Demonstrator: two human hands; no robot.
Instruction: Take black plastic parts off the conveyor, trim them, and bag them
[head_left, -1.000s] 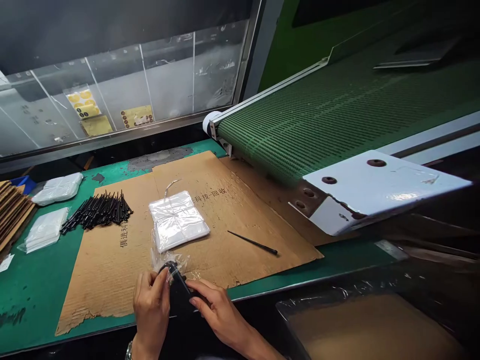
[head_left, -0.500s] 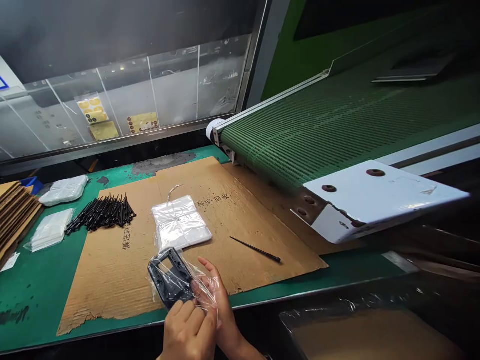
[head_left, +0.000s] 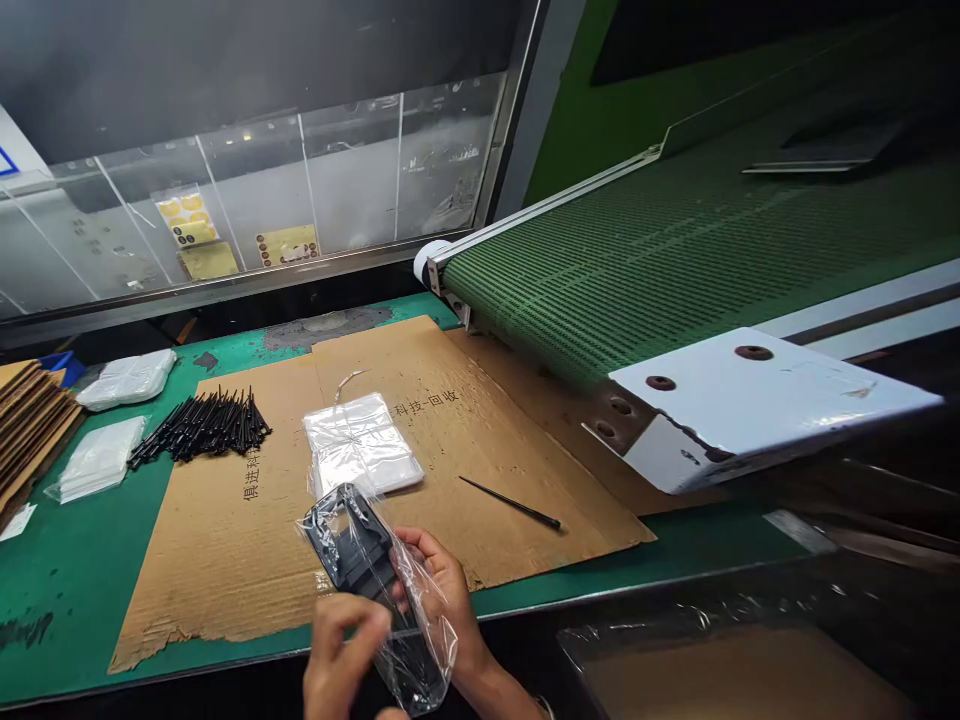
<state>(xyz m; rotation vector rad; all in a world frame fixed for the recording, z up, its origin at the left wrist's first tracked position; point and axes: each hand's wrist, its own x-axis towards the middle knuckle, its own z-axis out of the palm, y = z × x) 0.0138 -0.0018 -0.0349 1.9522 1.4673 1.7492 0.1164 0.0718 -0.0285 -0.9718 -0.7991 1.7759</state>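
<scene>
A black plastic part with a rectangular opening point(head_left: 349, 560) sits inside a clear plastic bag point(head_left: 442, 650), tilted over the front edge of the bench. My right hand point(head_left: 450, 600) is closed on the bag and the part from the right side, its fingers partly behind the film. My left hand point(head_left: 334, 640) is at the bag's lower left edge, fingers curled and thumb bent in, slightly blurred. Whether film is pinched in it is hard to make out. Just behind the part lies a tied stack of clear bags point(head_left: 364, 440).
Cardboard point(head_left: 225, 560) covers the green bench point(head_left: 75, 600). One black thin rod point(head_left: 510, 502) lies at right, a pile of similar rods point(head_left: 206, 425) at left. More bag stacks point(head_left: 101, 455) and cardboard sheets point(head_left: 34, 430) stand far left. A green conveyor point(head_left: 600, 270) overhangs the right side.
The bagged part has swung more upright, and the bag now hangs down past my hands. My left hand has moved left and down, away from my right hand.
</scene>
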